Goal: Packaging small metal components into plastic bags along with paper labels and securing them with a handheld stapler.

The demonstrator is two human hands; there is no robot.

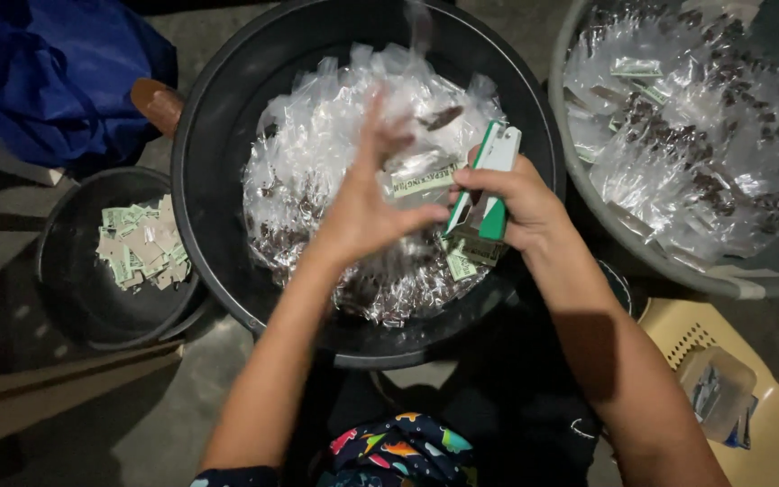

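over the big black tub (227, 135), the right hand (520, 203) grips a green-and-white stapler (489, 185), long axis upright; the left hand (367, 203), fingers spread, pinches a clear packet (412, 176) just left of it.

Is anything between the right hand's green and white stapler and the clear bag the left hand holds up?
Nothing visible. The right hand holds the stapler right beside the left hand, which lifts the blurred clear bag over the black tub.
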